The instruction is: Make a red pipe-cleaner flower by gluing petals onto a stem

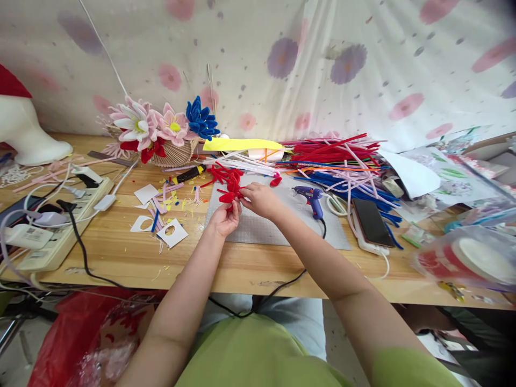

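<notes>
A red pipe-cleaner flower [233, 185] with looped petals is held up over the grey mat [266, 231]. My left hand [226, 219] pinches it from below, fingers closed at its base. From the right, my right hand [258, 200] has its fingertips closed on the same flower; the exact grip point is hidden behind the fingers. Loose red pieces [217, 174] lie just behind it, and a single red petal [276, 180] rests on the mat beyond my right hand. A purple glue gun [311, 199] lies on the mat to the right.
Bundles of red pipe cleaners [330, 150] and blue ones [350, 188] lie at the back. Finished flowers [173, 126] stand back left. Punched white cards [172, 233] and scraps litter the left, near a power strip [60, 231]. A phone [373, 223] lies right; a black cable [298, 277] crosses the front edge.
</notes>
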Available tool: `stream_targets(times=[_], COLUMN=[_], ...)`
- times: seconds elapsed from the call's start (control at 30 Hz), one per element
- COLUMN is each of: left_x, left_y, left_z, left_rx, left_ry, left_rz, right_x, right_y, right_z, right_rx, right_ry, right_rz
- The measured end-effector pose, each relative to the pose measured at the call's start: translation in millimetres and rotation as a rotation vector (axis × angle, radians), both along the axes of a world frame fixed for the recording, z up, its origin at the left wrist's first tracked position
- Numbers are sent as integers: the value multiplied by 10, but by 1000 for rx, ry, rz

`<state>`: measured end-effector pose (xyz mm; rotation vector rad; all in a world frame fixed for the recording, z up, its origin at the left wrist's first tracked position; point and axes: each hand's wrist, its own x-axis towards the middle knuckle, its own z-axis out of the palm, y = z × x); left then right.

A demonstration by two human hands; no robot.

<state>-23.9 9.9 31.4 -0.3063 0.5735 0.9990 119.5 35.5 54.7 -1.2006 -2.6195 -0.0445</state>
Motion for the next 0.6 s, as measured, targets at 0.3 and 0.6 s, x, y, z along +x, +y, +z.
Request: stream_targets(times=[0.3, 0.6], left_x=[-33, 3], left_y=[-8, -94], left_z=[-34, 5], left_rx=[42, 8], left_ry=[4, 181], left_rz=[-58, -144], right_x=[70, 247], right_y=[46, 45], right_z=[-160, -248], right_rx=[71, 143], right_ry=[67, 148], right_rz=[78, 213])
